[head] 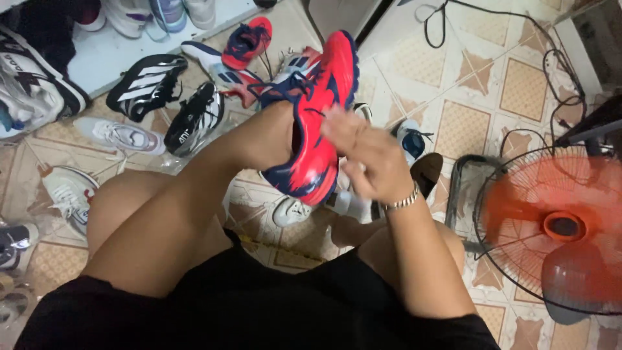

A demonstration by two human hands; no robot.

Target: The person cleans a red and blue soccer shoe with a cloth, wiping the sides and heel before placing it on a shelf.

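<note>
Left hand (285,129) sits buried inside the red-and-navy shoe (317,123), grip hidden, shoe held above the knees, long axis running toe-up, while the right hand (363,155), fingers loosely spread, presses its right flank.

Red-and-navy shoe (317,123) is showing smooth synthetic upper, slight sheen. Wristband (403,201) beside it is looking like shiny metal links. Floor tiles (463,123) beyond the shoe are reading glazed, worn. Fan (557,227) right of the shoe: wire grille, glossy plastic blades.

Tiled floor (466,84) strewn with shoes (148,84), cables (557,65), a fan (557,227).
</note>
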